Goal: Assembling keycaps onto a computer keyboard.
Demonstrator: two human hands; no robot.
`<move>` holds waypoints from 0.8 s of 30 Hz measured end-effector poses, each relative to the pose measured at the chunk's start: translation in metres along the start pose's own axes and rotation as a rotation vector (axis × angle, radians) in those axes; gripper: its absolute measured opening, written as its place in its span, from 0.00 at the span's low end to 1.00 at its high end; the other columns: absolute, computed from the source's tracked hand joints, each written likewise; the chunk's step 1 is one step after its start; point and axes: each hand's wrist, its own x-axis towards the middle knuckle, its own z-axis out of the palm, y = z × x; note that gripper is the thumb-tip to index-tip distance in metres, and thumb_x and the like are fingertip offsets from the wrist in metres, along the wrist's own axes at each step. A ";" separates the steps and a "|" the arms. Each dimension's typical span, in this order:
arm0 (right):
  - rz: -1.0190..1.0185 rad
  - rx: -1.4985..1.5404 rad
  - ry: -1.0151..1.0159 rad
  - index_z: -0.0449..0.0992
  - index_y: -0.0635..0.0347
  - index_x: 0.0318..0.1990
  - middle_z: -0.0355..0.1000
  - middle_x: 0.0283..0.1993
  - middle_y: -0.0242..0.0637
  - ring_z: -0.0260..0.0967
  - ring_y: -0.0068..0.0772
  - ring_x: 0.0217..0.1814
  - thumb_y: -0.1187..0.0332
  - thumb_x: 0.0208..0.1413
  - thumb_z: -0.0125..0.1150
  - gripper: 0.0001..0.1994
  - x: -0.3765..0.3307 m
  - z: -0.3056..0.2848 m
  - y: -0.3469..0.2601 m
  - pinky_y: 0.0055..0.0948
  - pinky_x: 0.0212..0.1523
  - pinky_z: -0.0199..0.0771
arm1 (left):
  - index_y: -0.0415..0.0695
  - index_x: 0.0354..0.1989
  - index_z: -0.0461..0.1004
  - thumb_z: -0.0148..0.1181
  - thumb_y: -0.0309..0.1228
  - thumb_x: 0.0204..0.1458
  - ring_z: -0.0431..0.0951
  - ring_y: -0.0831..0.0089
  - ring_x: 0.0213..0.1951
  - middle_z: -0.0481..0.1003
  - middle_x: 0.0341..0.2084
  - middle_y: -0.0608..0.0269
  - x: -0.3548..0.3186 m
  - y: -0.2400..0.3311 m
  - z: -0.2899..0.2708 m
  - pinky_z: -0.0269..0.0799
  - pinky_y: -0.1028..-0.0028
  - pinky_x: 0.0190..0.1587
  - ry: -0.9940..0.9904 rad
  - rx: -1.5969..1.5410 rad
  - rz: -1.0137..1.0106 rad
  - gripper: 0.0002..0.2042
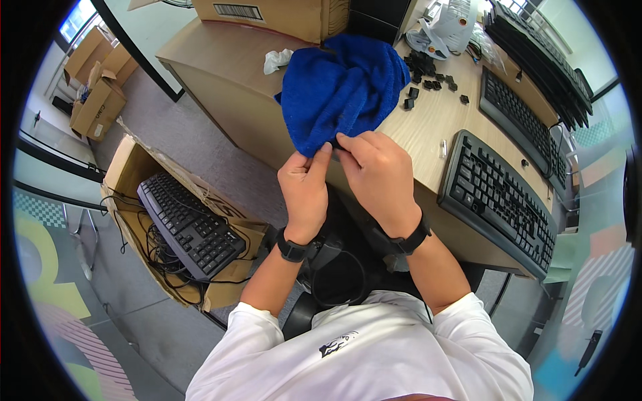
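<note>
Both hands sit close together at the tabletop [441,113] front edge: left hand [304,190] pinches the lower hem of a blue towel [341,90] w/ thumb + fingers closed on the fabric, right hand [378,174] is closed on a small dark piece right at that same hem, touching the left fingertips; we can't tell what the piece is, mostly hidden by fingers. Both wrists carry black bands. Towel lies bunched on the tabletop, lower part hanging over the edge toward us. Just beside the towel, to its right, we see a scatter of loose black keycaps [428,73]. Further right, a black keyboard [498,194] lies near the right hand, apart from it, w/ a 2nd keyboard [521,117] behind it. On the floor to our left, an open cardboard box [127,167] holds another black keyboard [190,224] w/ tangled cables. Behind the towel sits a big cardboard box [281,17].
</note>
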 end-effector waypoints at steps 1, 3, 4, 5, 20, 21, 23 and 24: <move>-0.013 -0.019 -0.026 0.86 0.61 0.42 0.78 0.33 0.40 0.77 0.44 0.35 0.77 0.49 0.72 0.11 -0.003 0.000 0.001 0.40 0.38 0.78 | 0.35 0.43 0.84 0.65 0.28 0.67 0.62 0.91 0.29 0.76 0.28 0.80 0.001 0.002 0.003 0.56 0.82 0.32 0.009 -0.061 0.012 0.07; -0.028 -0.035 -0.053 0.86 0.61 0.42 0.80 0.35 0.40 0.78 0.43 0.35 0.76 0.48 0.73 0.12 -0.009 -0.003 -0.002 0.38 0.38 0.79 | 0.35 0.44 0.84 0.65 0.28 0.67 0.66 0.90 0.30 0.78 0.29 0.77 0.003 0.004 0.001 0.60 0.82 0.34 -0.018 -0.077 0.015 0.07; 0.064 0.107 -0.018 0.86 0.61 0.42 0.82 0.37 0.40 0.80 0.40 0.35 0.76 0.50 0.74 0.11 -0.013 -0.007 -0.004 0.35 0.38 0.79 | 0.35 0.45 0.83 0.64 0.28 0.67 0.70 0.90 0.32 0.79 0.31 0.75 0.003 0.006 0.001 0.63 0.82 0.36 -0.046 -0.094 0.019 0.08; 0.155 0.248 0.015 0.86 0.62 0.42 0.84 0.40 0.40 0.82 0.36 0.36 0.76 0.52 0.76 0.10 -0.015 -0.012 -0.006 0.32 0.38 0.79 | 0.35 0.45 0.83 0.64 0.28 0.67 0.70 0.90 0.32 0.79 0.31 0.75 0.003 0.008 0.004 0.63 0.82 0.36 -0.045 -0.094 0.020 0.08; 0.523 1.277 0.050 0.76 0.71 0.49 0.83 0.49 0.48 0.84 0.32 0.51 0.84 0.59 0.71 0.13 -0.027 -0.060 -0.004 0.29 0.55 0.84 | 0.39 0.51 0.74 0.63 0.26 0.66 0.78 0.77 0.38 0.77 0.38 0.66 -0.032 0.007 -0.006 0.76 0.72 0.45 -0.048 -0.355 -0.292 0.09; 0.525 1.283 0.054 0.76 0.71 0.49 0.83 0.49 0.48 0.84 0.32 0.51 0.84 0.59 0.71 0.13 -0.029 -0.061 -0.004 0.29 0.55 0.84 | 0.38 0.51 0.75 0.63 0.26 0.66 0.78 0.78 0.39 0.77 0.39 0.66 -0.037 0.012 -0.006 0.75 0.73 0.46 -0.095 -0.267 -0.229 0.08; 0.518 1.351 0.044 0.76 0.70 0.48 0.83 0.47 0.48 0.84 0.32 0.50 0.84 0.59 0.71 0.13 -0.033 -0.064 -0.005 0.29 0.54 0.85 | 0.37 0.51 0.76 0.62 0.25 0.66 0.78 0.79 0.40 0.77 0.41 0.65 -0.044 0.026 -0.003 0.75 0.74 0.46 -0.141 -0.172 -0.165 0.08; 0.521 1.355 0.047 0.76 0.70 0.48 0.83 0.47 0.48 0.84 0.32 0.50 0.84 0.59 0.71 0.13 -0.035 -0.066 -0.007 0.29 0.54 0.85 | 0.36 0.52 0.77 0.62 0.24 0.66 0.78 0.78 0.42 0.76 0.43 0.64 -0.048 0.035 0.001 0.75 0.75 0.48 -0.217 -0.143 -0.068 0.09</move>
